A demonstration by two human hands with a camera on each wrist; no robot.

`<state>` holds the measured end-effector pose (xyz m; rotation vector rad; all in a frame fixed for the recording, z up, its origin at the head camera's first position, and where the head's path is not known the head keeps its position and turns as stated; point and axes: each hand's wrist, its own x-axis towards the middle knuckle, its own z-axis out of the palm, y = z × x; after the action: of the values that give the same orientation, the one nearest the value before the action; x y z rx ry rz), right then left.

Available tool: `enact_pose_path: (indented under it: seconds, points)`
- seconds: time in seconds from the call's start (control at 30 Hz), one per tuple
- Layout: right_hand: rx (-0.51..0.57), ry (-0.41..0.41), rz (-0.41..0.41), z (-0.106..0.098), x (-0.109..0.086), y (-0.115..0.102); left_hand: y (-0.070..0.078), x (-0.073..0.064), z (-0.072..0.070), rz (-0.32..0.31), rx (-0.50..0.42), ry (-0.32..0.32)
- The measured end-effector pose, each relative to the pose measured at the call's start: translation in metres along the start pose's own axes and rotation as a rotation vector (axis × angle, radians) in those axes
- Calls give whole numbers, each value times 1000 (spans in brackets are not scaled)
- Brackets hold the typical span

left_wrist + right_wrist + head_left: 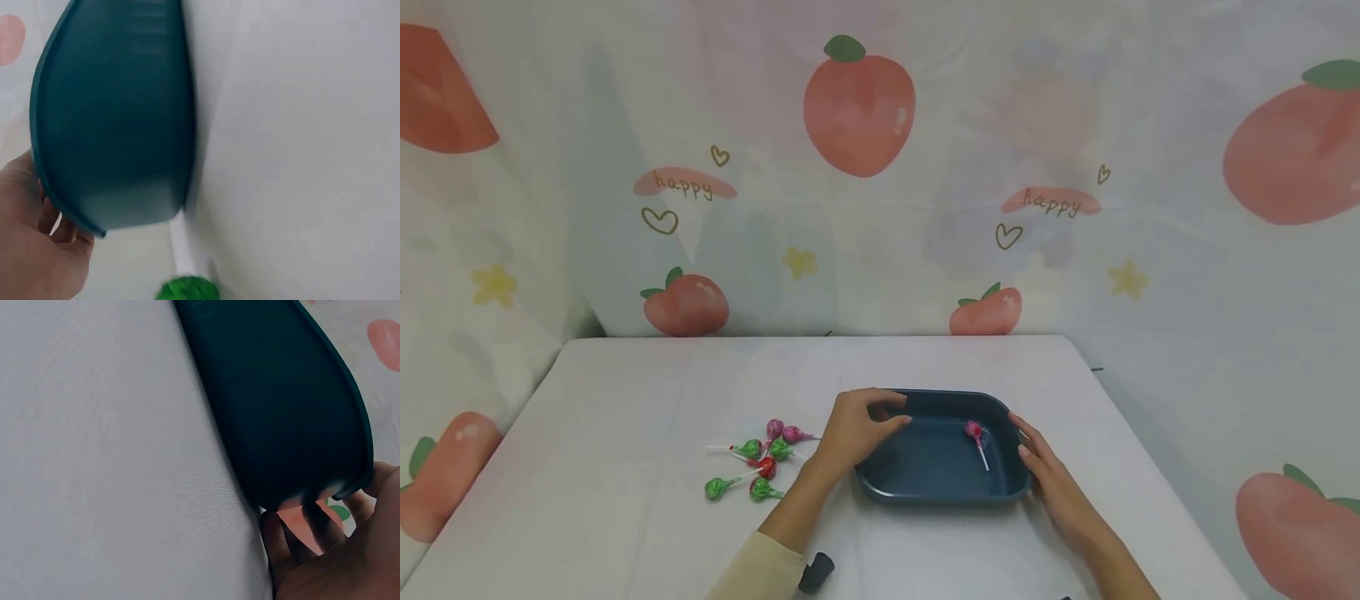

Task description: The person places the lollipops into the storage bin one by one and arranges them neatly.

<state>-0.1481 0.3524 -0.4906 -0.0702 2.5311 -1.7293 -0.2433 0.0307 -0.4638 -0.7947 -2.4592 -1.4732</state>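
Observation:
A dark blue-green tray (940, 500) stands on the white table. Inside it, toward the right, lies a pink lollipop (973, 430) with a white stick. My left hand (853, 429) reaches over the tray's left end, thumb and fingers apart. A small reddish patch shows behind those fingers; I cannot tell what it is. My right hand (1060, 492) holds the tray's right end, with fingertips at the rim and others against the outer wall in the right wrist view. Left of the tray lie several lollipops, among them a green one (716, 488) and a red one (767, 467).
A short black object (816, 573) lies near the front of the table, beside the left sleeve (763, 567). Behind the table (625, 375) hangs a cloth (895, 250) printed with peaches. In the left wrist view, a green lollipop (189, 289) shows at the bottom.

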Motion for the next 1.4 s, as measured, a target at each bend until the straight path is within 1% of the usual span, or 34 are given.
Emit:
enact_pose_path:
  seconds: [0.07,0.13,0.23,0.3,0.43,0.5,0.63,0.73,0.87,1.0,1.07,1.17,1.23,1.4]
  points:
    - [-11,6,-2,0,1,-1,-4,-3,-7,22,-35,43]
    - [-29,8,-3,-1,2,-1,-8,-6,-14,29,-59,86]
    - [-47,-2,-6,-1,3,-1,-13,-11,-25,5,-63,136]
    - [-44,-10,-5,0,3,0,-16,-15,-32,-28,-53,153]
    - [11,-13,8,2,4,0,-25,-25,-45,-108,-14,155]
    - [33,-17,19,2,3,0,-30,-31,-49,-165,5,148]
    - [11,-16,44,3,3,0,-40,-41,-60,-247,44,120]
    - [-18,-7,51,2,4,0,-46,-46,-70,-268,58,114]
    - [-31,-4,49,2,4,0,-53,-52,-85,-285,31,141]
    - [-27,-4,44,2,4,-1,-61,-59,-98,-342,0,164]
    - [-33,-2,42,2,4,-1,-64,-63,-103,-388,-3,166]
    - [-34,-3,41,2,4,-1,-68,-67,-107,-432,15,167]
    - [-38,-4,49,3,4,-2,-70,-67,-110,-444,32,166]
    - [-49,-3,57,3,5,-3,-75,-69,-116,-441,48,162]
